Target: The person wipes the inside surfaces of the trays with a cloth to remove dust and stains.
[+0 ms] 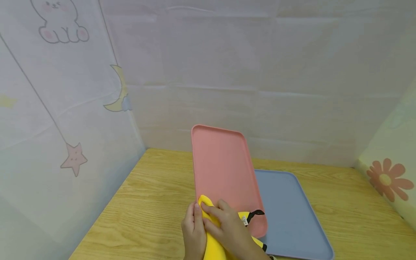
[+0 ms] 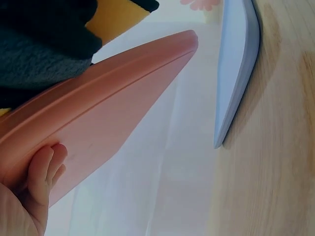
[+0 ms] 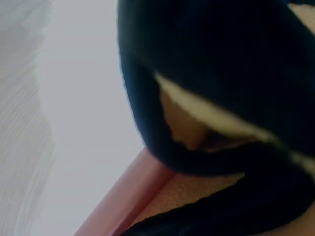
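Observation:
A pink tray [image 1: 224, 166] is held up off the table, tilted, at the centre of the head view. My left hand [image 1: 194, 227] grips its left edge, thumb in front. In the left wrist view, fingers [image 2: 42, 167] curl against the tray's underside. A yellow-and-black soft fabric thing [image 1: 212, 245], with a white tag and black ends, lies over the tray's near part; its exact kind is unclear. My right hand [image 1: 229, 227] pinches its yellow part close to the left thumb. Dark folds of this fabric [image 3: 216, 59] fill much of the right wrist view.
A blue tray [image 1: 292, 213] lies flat on the wooden table [image 1: 143, 209], partly behind the pink one. A pale printed cloth backdrop [image 1: 260, 72] hangs behind and on both sides of the table.

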`<state>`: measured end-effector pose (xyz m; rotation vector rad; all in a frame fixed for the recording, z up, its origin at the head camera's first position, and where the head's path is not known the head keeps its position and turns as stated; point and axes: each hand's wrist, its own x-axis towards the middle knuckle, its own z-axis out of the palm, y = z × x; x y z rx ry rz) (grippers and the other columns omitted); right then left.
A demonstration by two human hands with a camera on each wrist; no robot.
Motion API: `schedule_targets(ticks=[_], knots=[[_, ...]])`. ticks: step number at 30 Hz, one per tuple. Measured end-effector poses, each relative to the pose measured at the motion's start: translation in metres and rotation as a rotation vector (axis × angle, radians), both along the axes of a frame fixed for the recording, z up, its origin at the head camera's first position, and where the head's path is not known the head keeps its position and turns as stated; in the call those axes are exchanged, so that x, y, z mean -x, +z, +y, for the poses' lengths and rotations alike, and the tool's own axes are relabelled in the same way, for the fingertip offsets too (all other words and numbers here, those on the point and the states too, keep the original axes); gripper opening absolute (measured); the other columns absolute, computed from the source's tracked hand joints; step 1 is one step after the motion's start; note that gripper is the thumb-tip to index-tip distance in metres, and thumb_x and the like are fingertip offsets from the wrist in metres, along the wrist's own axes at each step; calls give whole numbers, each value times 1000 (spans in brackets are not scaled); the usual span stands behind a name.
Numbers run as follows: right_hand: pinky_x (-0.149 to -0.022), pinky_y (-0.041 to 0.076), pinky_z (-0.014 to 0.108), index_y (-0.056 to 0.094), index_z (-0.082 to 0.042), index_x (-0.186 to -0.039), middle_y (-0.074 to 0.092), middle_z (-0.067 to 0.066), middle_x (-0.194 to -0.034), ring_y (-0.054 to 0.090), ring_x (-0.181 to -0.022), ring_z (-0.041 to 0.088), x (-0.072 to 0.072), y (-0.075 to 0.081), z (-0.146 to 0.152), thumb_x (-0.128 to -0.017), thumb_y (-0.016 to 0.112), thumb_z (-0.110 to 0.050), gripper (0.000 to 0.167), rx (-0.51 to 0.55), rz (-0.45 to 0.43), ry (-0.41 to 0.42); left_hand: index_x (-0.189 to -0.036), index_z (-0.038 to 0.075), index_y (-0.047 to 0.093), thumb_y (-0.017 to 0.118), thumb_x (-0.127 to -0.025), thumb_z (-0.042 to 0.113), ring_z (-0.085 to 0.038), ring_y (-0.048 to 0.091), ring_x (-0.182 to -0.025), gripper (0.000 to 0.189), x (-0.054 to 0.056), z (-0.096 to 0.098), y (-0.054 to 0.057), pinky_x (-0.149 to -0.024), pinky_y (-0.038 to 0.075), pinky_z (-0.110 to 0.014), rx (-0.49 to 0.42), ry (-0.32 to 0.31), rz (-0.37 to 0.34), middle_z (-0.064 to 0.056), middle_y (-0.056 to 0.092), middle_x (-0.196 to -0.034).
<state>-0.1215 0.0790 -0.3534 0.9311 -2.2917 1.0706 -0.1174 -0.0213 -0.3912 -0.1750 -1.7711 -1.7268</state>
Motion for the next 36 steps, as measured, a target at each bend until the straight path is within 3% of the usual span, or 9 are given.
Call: schedule_targets(ticks=[6,13,19,24,28,33,36], knots=[[-47,31,9,67,-4,-103,35,-9,-71,29,-55,-1,-3,-1,1,-75,67,-8,28,-41,24,20,-89,-7,54,32,-97,3,-6,51,-53,25,-1,-2,2,-45,46,-24,-50,-17,-54,-2,53,-65],[-45,29,10,65,-7,-109,30,-10,-74,27,-54,-2,-9,-3,5,-84,63,-22,30,-112,-45,45,-83,-6,50,30,-98,9,-6,47,-51,29,-1,-2,4,-44,45,-24,-105,-54,-104,-1,47,-62],[-46,27,6,65,-7,-110,34,-9,-76,27,-51,-4,-11,-10,10,-81,66,-21,32,-143,67,62,-80,-6,49,30,-98,8,-5,44,-49,29,-1,-3,5,-42,43,-23,-92,-70,-108,1,44,-60],[-46,28,5,66,-8,-108,40,-6,-79,31,-52,-3,-11,-14,15,-80,67,-20,30,-163,168,60,-81,-5,50,31,-98,6,-4,44,-49,27,-2,-4,5,-41,42,-22,-62,-45,-113,3,43,-60],[-45,28,6,67,-9,-105,43,-5,-80,32,-51,-3,-10,-16,20,-75,70,-16,31,-184,194,35,-80,-4,49,32,-98,6,-3,39,-46,27,-2,-6,6,-39,39,-21,-53,-41,-126,3,39,-57],[-46,27,8,67,-10,-104,41,-7,-78,31,-51,-3,-8,-19,29,-72,72,-16,33,-225,149,-29,-85,-6,53,33,-97,5,-3,41,-46,25,-2,-8,6,-38,39,-22,-48,-28,-135,1,44,-58],[-46,29,10,67,-11,-105,38,-8,-79,31,-52,-2,-8,-19,34,-72,72,-18,35,-254,67,-75,-89,-6,54,34,-97,4,-5,44,-48,24,-1,-9,5,-40,41,-24,-35,-7,-130,0,47,-59]])
